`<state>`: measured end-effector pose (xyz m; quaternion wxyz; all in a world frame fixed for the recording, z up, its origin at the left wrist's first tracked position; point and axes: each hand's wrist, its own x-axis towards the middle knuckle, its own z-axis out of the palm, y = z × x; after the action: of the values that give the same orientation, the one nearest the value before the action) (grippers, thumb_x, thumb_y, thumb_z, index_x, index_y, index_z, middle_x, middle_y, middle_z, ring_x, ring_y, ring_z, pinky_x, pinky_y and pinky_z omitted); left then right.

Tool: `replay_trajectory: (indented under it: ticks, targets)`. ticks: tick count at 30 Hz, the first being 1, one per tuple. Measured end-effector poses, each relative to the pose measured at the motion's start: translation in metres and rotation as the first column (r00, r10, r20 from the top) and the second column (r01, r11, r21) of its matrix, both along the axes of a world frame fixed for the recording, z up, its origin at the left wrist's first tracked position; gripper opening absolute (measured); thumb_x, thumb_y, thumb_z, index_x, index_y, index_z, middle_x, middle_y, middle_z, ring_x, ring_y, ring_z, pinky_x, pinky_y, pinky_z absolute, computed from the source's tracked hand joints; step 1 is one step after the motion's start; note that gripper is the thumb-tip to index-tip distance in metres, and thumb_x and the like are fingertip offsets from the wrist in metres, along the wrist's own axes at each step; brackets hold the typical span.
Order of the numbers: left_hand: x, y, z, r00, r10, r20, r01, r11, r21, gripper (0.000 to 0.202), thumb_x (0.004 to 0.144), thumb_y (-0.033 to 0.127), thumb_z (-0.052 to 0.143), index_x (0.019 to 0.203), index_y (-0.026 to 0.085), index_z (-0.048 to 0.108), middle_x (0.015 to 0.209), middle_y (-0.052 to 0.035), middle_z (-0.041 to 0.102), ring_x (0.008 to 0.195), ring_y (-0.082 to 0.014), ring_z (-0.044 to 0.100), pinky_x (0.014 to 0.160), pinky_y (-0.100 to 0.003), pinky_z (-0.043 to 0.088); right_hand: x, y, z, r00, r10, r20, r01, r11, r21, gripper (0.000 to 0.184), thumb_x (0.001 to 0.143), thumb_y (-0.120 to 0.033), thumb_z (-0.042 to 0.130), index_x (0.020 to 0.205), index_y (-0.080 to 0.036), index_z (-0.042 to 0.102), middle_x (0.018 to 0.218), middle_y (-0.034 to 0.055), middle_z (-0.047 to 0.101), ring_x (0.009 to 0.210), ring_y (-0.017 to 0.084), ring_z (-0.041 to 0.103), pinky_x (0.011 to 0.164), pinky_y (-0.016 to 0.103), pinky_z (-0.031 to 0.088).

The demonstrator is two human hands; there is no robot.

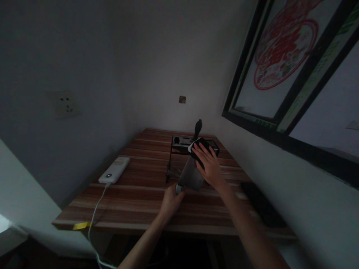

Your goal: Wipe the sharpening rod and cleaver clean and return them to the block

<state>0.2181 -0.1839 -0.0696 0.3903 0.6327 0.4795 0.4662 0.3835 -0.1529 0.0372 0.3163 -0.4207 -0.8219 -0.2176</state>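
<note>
My left hand (171, 201) is closed around the handle of a cleaver (193, 175), whose broad grey blade slants up and away from me. My right hand (207, 164) lies over a dark pad or cloth with a white edge (206, 144), fingers spread across it, pressing it at the far end of the blade. Exactly what this dark thing is I cannot make out. Just behind stands a knife rack (179, 141) with a slotted dark top and clear sides. A black handle (198, 128) sticks up out of it.
A white power bank (114, 170) with a pale cable (97, 209) lies on the left of the striped wooden table (134, 203). Along the right edge rests a flat black object (262, 203). Yellow tape (80, 225) marks the front left edge. Walls and a window (269, 67) enclose the table.
</note>
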Motion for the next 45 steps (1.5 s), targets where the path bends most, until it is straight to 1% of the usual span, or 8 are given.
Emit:
replay_trajectory:
  ticks: [11,18,23,28,33,39,42,45]
  targets:
    - [0.000,0.001,-0.001,1.000,-0.005,-0.015,0.005,0.999,0.046,0.012,0.067,0.019,0.045,0.067,0.012,0.055,0.060,0.0011,0.052,0.058,-0.0110,0.044,0.056,-0.019,0.035,-0.015,-0.033,-0.036,0.995,0.090,0.043,-0.085,0.990,-0.116,0.049,0.085,-0.021,0.036,0.134,-0.022,0.028,0.138,0.0024,0.034,0.130,0.020,0.022,0.106,0.047,0.017]
    - [0.000,0.001,-0.001,0.991,-0.081,0.106,0.080,0.997,0.016,0.019,0.068,0.021,0.048,0.077,0.010,0.060,0.073,-0.0044,0.063,0.069,-0.0157,0.054,0.062,-0.022,0.043,-0.035,-0.059,-0.064,0.993,0.115,0.002,-0.113,0.974,-0.197,0.050,0.085,-0.018,0.036,0.134,-0.022,0.027,0.137,0.0008,0.035,0.130,0.018,0.022,0.106,0.046,0.019]
    - [-0.002,0.001,-0.004,0.989,-0.069,0.133,0.072,0.997,-0.018,0.024,0.069,0.018,0.046,0.084,0.009,0.061,0.078,-0.0079,0.067,0.074,-0.0185,0.058,0.063,-0.024,0.046,-0.048,-0.072,-0.078,0.991,0.124,-0.040,-0.130,0.969,-0.208,0.053,0.084,-0.016,0.035,0.135,-0.022,0.025,0.136,0.0028,0.038,0.129,0.020,0.026,0.104,0.048,0.024]
    - [-0.002,0.001,-0.007,0.989,-0.062,0.136,0.062,0.998,0.002,0.025,0.069,0.018,0.046,0.087,0.010,0.061,0.083,-0.0079,0.067,0.076,-0.0185,0.059,0.068,-0.025,0.047,-0.048,-0.071,-0.078,0.992,0.120,-0.028,-0.123,0.971,-0.205,0.053,0.084,-0.017,0.036,0.135,-0.022,0.025,0.136,0.0028,0.037,0.129,0.020,0.024,0.103,0.049,0.025]
    - [-0.001,0.003,-0.009,0.989,-0.064,0.134,0.064,0.998,-0.002,0.021,0.068,0.017,0.045,0.079,0.010,0.061,0.076,-0.0070,0.067,0.073,-0.0178,0.059,0.066,-0.024,0.046,-0.043,-0.068,-0.073,0.989,0.147,0.018,-0.141,0.971,-0.191,0.053,0.083,-0.017,0.038,0.135,-0.022,0.026,0.135,0.0022,0.039,0.129,0.019,0.026,0.104,0.047,0.026]
    - [-0.002,0.001,-0.003,0.987,-0.094,0.131,0.098,0.995,-0.023,0.018,0.067,0.017,0.045,0.072,0.009,0.061,0.071,-0.0064,0.065,0.067,-0.0169,0.057,0.061,-0.023,0.045,-0.037,-0.063,-0.068,0.987,0.153,0.052,-0.141,0.971,-0.194,0.053,0.083,-0.017,0.039,0.134,-0.023,0.027,0.136,0.0014,0.038,0.129,0.018,0.026,0.104,0.046,0.025]
    - [0.000,0.000,0.001,0.989,-0.071,0.131,0.071,0.997,-0.001,0.019,0.067,0.019,0.048,0.077,0.010,0.061,0.076,-0.0055,0.065,0.070,-0.0161,0.056,0.063,-0.022,0.044,-0.033,-0.057,-0.063,0.989,0.140,0.050,-0.129,0.975,-0.182,0.051,0.084,-0.019,0.038,0.134,-0.023,0.028,0.136,0.0018,0.038,0.129,0.019,0.026,0.105,0.046,0.023]
    - [0.001,0.000,0.001,0.995,-0.035,0.090,0.034,0.999,0.011,0.018,0.068,0.022,0.049,0.076,0.011,0.059,0.072,-0.0034,0.063,0.067,-0.0145,0.053,0.062,-0.021,0.042,-0.029,-0.051,-0.056,0.993,0.114,0.035,-0.107,0.982,-0.153,0.048,0.084,-0.020,0.037,0.132,-0.023,0.032,0.134,0.0018,0.040,0.128,0.018,0.027,0.105,0.046,0.023]
